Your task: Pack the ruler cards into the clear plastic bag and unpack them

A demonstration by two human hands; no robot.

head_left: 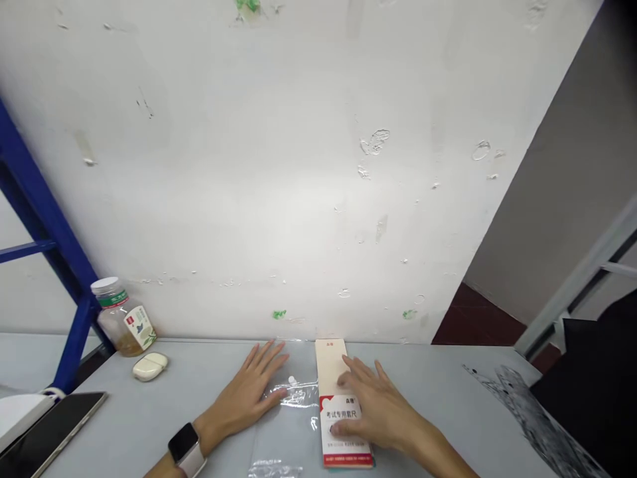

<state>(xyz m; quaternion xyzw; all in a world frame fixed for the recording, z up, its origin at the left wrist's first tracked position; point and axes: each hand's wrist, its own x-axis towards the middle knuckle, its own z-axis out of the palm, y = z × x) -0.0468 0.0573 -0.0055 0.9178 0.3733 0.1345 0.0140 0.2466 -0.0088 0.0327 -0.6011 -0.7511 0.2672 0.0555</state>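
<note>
Clear bag (288, 435) partly under open left hand (253, 388). Right hand (375, 408) spread loosely over red-white packet (338, 413). Jar (119, 322), brown stuff (127, 344) inside, left of both hands.

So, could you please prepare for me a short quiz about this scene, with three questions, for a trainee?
1. Which printed thing lies under the right hand?
2. True or false: the smartwatch is on the right wrist.
3. Which is nearer to the left hand: the clear plastic sleeve or the jar?

Key: 1. The red-and-white package. 2. False. 3. The clear plastic sleeve.
</note>
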